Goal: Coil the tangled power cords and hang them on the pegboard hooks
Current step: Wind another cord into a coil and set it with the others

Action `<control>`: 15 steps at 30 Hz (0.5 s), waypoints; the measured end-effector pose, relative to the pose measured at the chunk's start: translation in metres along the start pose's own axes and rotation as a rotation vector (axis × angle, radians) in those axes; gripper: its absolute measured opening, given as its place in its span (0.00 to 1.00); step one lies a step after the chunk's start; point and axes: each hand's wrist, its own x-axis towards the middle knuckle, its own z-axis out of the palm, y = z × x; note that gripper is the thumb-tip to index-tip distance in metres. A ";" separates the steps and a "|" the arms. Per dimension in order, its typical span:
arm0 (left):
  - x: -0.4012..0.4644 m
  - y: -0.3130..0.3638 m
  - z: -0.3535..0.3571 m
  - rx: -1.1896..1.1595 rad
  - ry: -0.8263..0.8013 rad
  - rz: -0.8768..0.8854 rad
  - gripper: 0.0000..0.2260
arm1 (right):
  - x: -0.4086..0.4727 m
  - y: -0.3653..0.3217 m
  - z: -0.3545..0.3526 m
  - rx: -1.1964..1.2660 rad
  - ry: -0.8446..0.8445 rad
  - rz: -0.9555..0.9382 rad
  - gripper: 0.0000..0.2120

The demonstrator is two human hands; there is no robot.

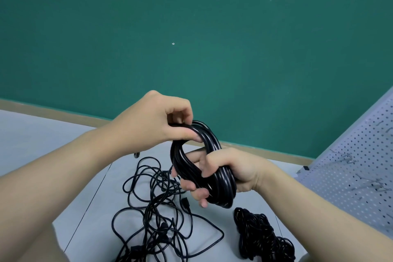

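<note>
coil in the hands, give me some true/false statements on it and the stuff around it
1. Both hands grip the coil. True: the left hand pinches its top, the right hand wraps its lower part.
2. The coil hangs on the pegboard. False: it is held in the air, left of the pegboard.
3. Loose cords lie tangled on the floor below the hands. True.
4. The cords are white. False: they are black.
5. A bundle lies right of the loose cords. True.
</note>
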 end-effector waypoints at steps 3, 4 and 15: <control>0.003 -0.002 0.000 -0.062 0.030 -0.041 0.21 | 0.002 -0.003 0.004 0.038 -0.110 -0.053 0.28; 0.004 -0.005 0.000 -0.067 0.032 -0.054 0.23 | 0.004 -0.003 0.005 0.055 -0.139 -0.071 0.27; 0.006 -0.028 -0.002 0.321 -0.084 0.015 0.29 | -0.015 -0.014 -0.004 0.223 -0.140 -0.351 0.28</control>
